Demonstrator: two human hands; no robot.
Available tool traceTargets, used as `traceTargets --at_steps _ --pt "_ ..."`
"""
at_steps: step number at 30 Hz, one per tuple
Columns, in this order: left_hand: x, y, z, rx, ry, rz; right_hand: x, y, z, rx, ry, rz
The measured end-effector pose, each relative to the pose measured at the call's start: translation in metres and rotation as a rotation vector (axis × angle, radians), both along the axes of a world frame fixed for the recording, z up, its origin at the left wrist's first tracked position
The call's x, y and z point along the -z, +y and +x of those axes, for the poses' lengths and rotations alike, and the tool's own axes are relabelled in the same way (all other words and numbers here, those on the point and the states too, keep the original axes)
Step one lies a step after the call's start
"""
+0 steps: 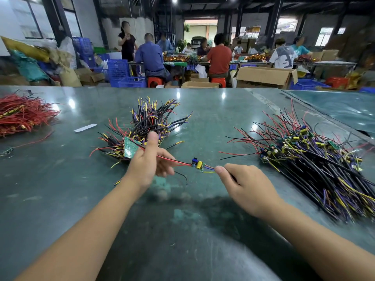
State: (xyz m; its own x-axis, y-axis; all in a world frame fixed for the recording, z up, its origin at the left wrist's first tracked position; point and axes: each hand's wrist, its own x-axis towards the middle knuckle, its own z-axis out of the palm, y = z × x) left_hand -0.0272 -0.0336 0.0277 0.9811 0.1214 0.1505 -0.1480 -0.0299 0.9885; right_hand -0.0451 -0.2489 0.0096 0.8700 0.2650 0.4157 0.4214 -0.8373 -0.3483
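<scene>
A green table (60, 189) bears a wire heap (316, 159) at right and a wire bundle (146, 126) at centre. Above it, the left hand (148, 165) grips the red wire (174, 160) and the right hand (245, 185) pinches the blue wires (210, 168) of a small circuit board (197, 164) between them.

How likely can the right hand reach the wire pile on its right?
Probably yes: only bare table lies between the right hand and the wire pile, though it pinches wires of the small board.

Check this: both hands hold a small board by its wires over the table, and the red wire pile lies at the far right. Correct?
No: the head view shows the red pile at the far left. The left hand and right hand hold the board.
</scene>
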Motion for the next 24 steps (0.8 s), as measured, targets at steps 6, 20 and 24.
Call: traceTargets --at_steps 6,20,24 --pt "0.005 0.01 0.007 -0.052 -0.03 -0.032 0.002 -0.001 0.002 0.0 0.016 -0.019" --pt "0.005 0.013 0.006 0.11 -0.059 -0.14 -0.003 0.002 0.0 -0.01 0.014 -0.053" --pt "0.016 -0.011 -0.007 0.384 0.016 -0.038 -0.005 0.0 -0.002 -0.032 0.002 -0.038"
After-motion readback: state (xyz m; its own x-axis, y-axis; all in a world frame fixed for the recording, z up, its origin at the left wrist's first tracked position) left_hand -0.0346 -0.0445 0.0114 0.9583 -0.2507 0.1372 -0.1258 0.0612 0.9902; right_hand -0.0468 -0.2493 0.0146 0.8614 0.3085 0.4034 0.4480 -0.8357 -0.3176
